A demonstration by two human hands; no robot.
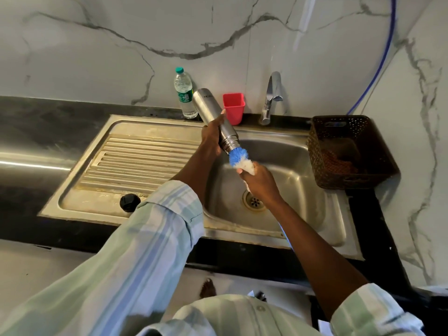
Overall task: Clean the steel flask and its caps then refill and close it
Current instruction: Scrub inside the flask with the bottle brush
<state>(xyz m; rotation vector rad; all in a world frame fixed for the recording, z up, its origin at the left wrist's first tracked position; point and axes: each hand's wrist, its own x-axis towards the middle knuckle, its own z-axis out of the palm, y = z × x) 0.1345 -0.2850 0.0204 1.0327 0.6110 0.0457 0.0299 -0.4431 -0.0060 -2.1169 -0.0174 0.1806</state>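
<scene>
Scrubbing step: left hand (pixel 210 137) wrapped round tilted cylindrical steel flask (pixel 214 118); right hand (pixel 259 180) gripping blue-white bristle brush (pixel 238 159) at mouth below. Next: push brush deeper.

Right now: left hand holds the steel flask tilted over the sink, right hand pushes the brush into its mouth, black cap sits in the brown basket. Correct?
Not quite. In the head view the black cap lies on the sink's draining board, not in the brown basket. The rest stands: left hand holds the steel flask, right hand works the brush.
</scene>
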